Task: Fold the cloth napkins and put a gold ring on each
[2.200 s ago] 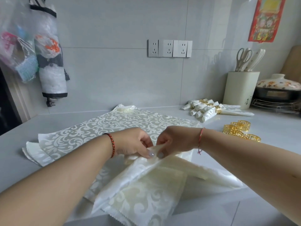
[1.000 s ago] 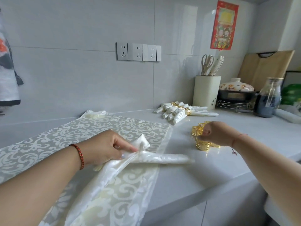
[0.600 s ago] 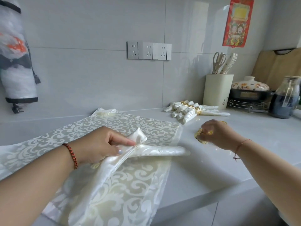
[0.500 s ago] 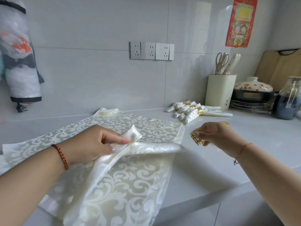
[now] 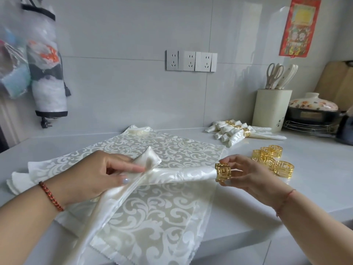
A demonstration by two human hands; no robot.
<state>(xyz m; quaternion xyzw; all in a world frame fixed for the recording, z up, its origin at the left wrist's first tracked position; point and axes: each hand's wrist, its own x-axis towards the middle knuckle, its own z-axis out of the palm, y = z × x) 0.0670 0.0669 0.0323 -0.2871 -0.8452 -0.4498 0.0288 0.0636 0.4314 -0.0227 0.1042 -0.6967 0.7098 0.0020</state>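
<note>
The left hand [image 5: 99, 175] pinches the folded napkin [image 5: 172, 174] at its bend; thumb & fingers are curled on the cloth, and a small pointed flap stands up just above the fingertips. From these fingers the rolled part of the napkin goes toward the right hand [image 5: 248, 176], lifted a bit over the flat napkins [image 5: 162, 207] that lie on the counter [image 5: 315, 188] under both hands. The other part of the cloth hangs down from the left fingers toward the counter edge.

The right hand grips a gold ring [image 5: 223, 172] btw thumb below & fingers above. The ring is at the tip of the rolled napkin, touching it; I cannot tell if the tip is already inside the ring.

Just behind the right fingers, the spare rings [image 5: 271, 161] sit in a small group on the counter, apart from the hand. Farther behind them, near the wall, the finished napkins [image 5: 238, 133] lie in a pile, each w/ a gold ring on it. Beside this pile stands a cream holder [image 5: 271, 109] w/ scissors & knife handles
</note>
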